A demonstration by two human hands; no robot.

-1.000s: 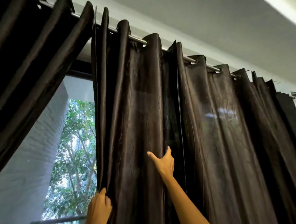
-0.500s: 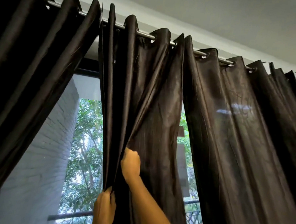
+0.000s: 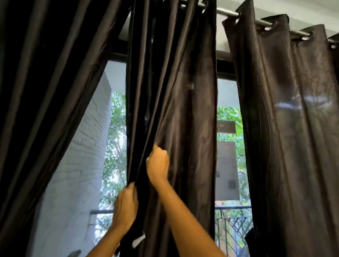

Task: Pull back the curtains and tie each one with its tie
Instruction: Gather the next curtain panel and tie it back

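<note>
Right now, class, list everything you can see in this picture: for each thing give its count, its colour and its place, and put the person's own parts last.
Curtain panels: three, dark brown; left panel, middle panel bunched at centre, right panel.
Curtain rod: one, silver, along the top through the eyelets.
Window frame: one, black, behind the curtains.
Brick wall: one, white, outside at left.
Trees: green, outside through the gaps.
Railing: one, dark, outside at lower right.
Left hand: one, gripping the middle panel's left edge, lower centre.
Right hand: one, gripping the middle panel's folds, higher up.

One head-worn view, tilted upward and close to the curtains (image 3: 185,109), facing the window (image 3: 87,163)
</note>
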